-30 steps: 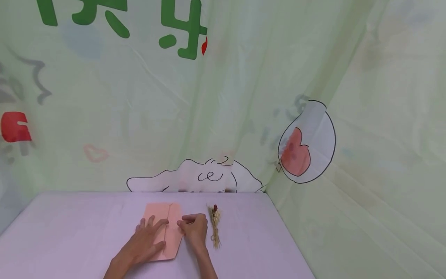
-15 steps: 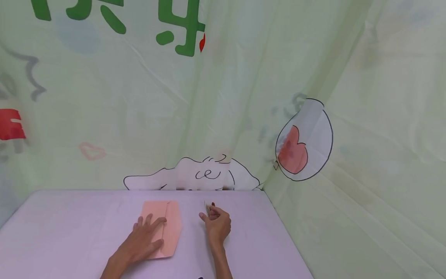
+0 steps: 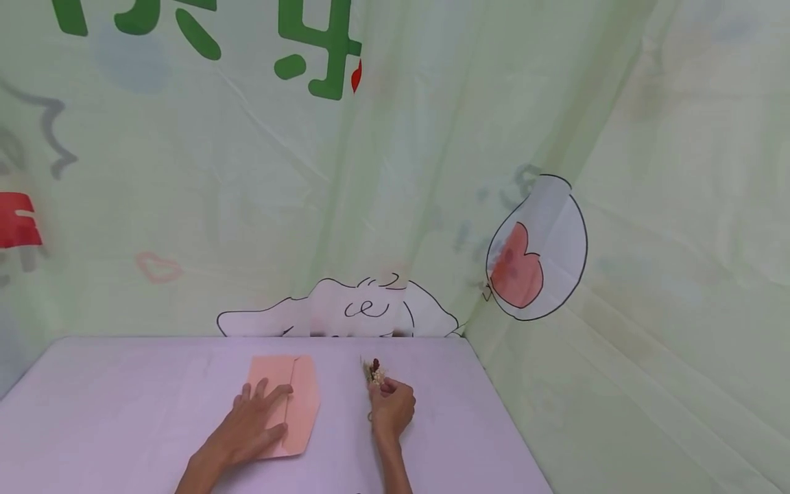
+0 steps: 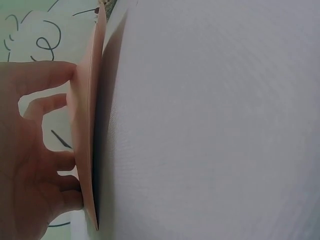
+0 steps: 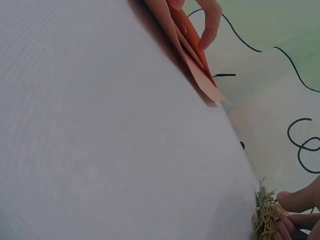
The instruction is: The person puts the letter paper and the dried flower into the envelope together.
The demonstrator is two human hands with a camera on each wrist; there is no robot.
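A pink paper envelope (image 3: 302,405) with a lengthwise seam lies on the table. My left hand (image 3: 249,425) rests on it with spread fingers, and in the left wrist view the fingertips press on the envelope (image 4: 82,120), whose edge stands slightly off the cloth. To its right, my right hand (image 3: 393,409) pinches a small bunch of dried flowers (image 3: 375,370) between thumb and fingers. The dark red and cream heads show above the hand; most of the stems are hidden. In the right wrist view, the dried flowers (image 5: 267,215) sit beside the thumb at the lower right.
A pale lilac cloth covers the table (image 3: 136,405). Behind it hangs a light green curtain (image 3: 247,206) with printed drawings, and another curtain side (image 3: 666,343) borders the table's right edge.
My right hand has left the envelope's right edge, moved right to the dried flowers and closed its thumb and fingers on them. The left hand stays on the envelope; the head view shifts slightly.
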